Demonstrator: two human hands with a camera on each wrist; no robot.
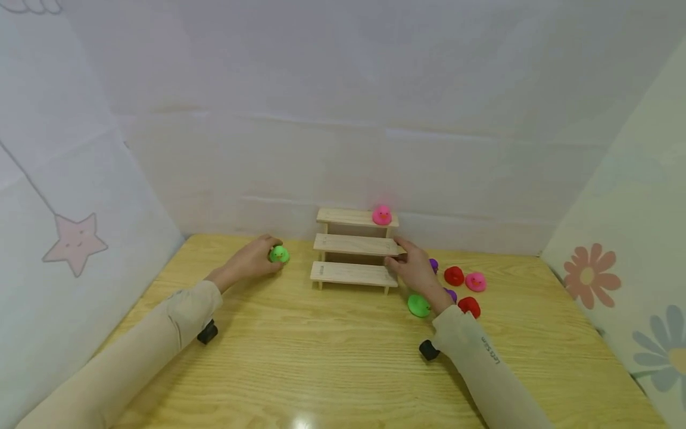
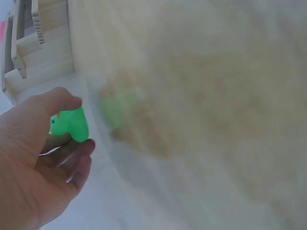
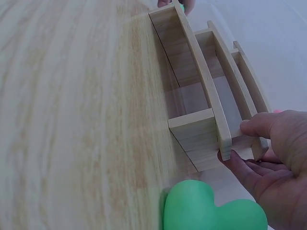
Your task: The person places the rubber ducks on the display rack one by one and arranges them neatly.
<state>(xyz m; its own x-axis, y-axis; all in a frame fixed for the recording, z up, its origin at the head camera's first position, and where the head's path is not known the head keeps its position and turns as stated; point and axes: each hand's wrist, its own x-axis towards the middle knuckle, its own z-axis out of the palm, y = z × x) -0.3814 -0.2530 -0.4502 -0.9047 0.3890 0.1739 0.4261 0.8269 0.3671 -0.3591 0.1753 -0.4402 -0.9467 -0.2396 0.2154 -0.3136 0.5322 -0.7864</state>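
Observation:
My left hand (image 1: 253, 257) pinches a green rubber duck (image 1: 279, 255) between thumb and fingers, left of the small three-tier wooden step shelf (image 1: 354, 274). In the left wrist view this duck (image 2: 74, 124) shows a gap above its reflection in the table. At the shelf's right side, my right hand (image 1: 419, 273) grips the ends of the lower and middle steps; the right wrist view shows the thumb (image 3: 256, 127) by the middle step and fingers under the lower one. A pink rubber duck (image 1: 382, 215) sits at the right end of the top step.
Right of the shelf, several ducks lie on the wooden table (image 1: 321, 357): a green one (image 1: 418, 305), red ones (image 1: 454, 276), a pink one (image 1: 476, 282) and purple ones (image 1: 433, 265) partly hidden by my right hand. A white cloth wall (image 1: 268, 149) stands behind the shelf.

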